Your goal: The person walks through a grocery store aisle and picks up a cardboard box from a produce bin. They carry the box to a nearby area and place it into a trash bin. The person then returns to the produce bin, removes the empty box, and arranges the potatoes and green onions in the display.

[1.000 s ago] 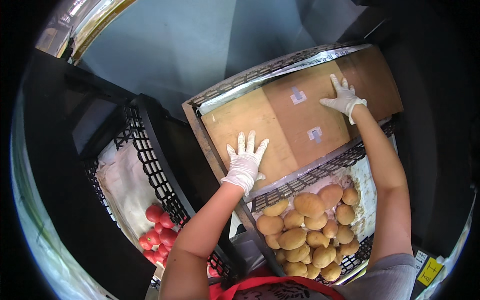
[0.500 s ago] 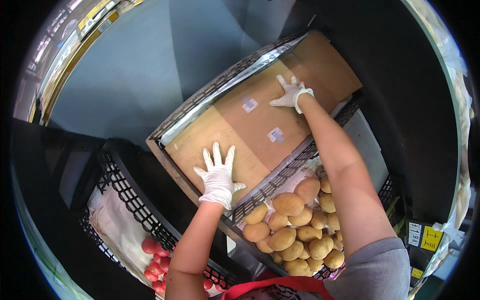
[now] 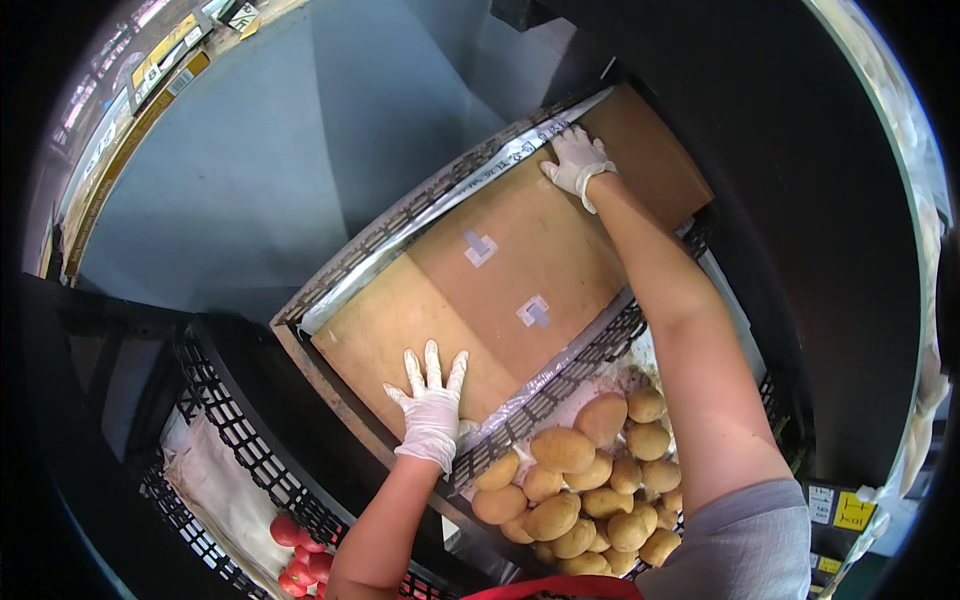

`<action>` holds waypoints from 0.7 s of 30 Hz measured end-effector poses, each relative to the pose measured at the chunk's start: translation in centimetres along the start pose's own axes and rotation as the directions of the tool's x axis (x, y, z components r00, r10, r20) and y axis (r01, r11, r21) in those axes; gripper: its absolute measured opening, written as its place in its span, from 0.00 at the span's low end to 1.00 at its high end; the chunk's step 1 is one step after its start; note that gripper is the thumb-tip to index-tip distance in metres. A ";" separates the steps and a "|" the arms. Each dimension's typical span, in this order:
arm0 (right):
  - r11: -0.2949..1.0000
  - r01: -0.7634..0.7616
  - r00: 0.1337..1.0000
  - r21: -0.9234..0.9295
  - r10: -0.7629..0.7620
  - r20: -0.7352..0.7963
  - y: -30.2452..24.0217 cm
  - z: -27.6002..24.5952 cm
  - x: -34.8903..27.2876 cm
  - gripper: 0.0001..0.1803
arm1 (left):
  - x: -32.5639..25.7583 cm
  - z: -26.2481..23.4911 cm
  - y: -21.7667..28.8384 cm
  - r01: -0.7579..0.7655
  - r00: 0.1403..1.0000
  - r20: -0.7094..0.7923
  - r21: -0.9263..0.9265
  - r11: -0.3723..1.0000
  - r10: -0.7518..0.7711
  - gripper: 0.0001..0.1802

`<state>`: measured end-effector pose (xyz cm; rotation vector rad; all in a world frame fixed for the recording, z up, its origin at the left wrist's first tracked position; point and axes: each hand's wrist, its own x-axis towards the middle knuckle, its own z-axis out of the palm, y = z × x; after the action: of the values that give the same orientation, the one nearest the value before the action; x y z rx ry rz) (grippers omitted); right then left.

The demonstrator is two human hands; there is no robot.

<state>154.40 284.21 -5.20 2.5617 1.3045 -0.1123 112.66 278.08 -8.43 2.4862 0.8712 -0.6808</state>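
Observation:
A brown cardboard sheet [image 3: 470, 295] with two small pale stickers lies in a long compartment with black mesh sides. My left hand [image 3: 430, 410], in a white glove, rests flat near the sheet's lower left part with its fingers spread. My gloved right hand [image 3: 577, 163] lies at the sheet's far edge, its fingers reaching onto the clear plastic film [image 3: 510, 158] there and its thumb apart. Neither hand grips anything. More shiny plastic film [image 3: 515, 400] shows along the sheet's near edge.
Several potatoes [image 3: 562, 450] fill the section nearer to me, under my right forearm. A black mesh crate [image 3: 240, 430] at lower left holds red round produce [image 3: 297, 553] and a pale cloth [image 3: 220, 480]. Price cards [image 3: 853, 510] hang at the right. A grey-blue panel [image 3: 230, 150] stands behind.
My right hand has slid away from me to the sheet's far edge. The sheet has shifted slightly, uncovering more film along its near edge. My left hand stays flat on it.

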 end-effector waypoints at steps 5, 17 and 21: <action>0.984 -0.151 0.971 0.099 0.129 0.204 -1.7 0.8 2.7 0.42 | 0.1 -0.5 -0.1 0.001 0.999 0.049 -0.027 1.000 0.000 0.66; 0.937 -0.020 0.994 0.349 0.056 -0.094 7.5 6.2 2.2 0.46 | 0.8 0.2 0.4 -0.045 0.999 0.007 0.012 0.999 0.045 0.67; 0.905 -0.307 0.944 -0.296 0.330 0.028 5.5 0.6 -3.4 0.49 | 0.3 0.4 -0.5 0.023 1.000 0.016 -0.004 1.000 -0.023 0.67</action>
<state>156.81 278.28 -4.06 2.4486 0.7897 0.0402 112.47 278.34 -9.07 2.4666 0.8962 -0.7049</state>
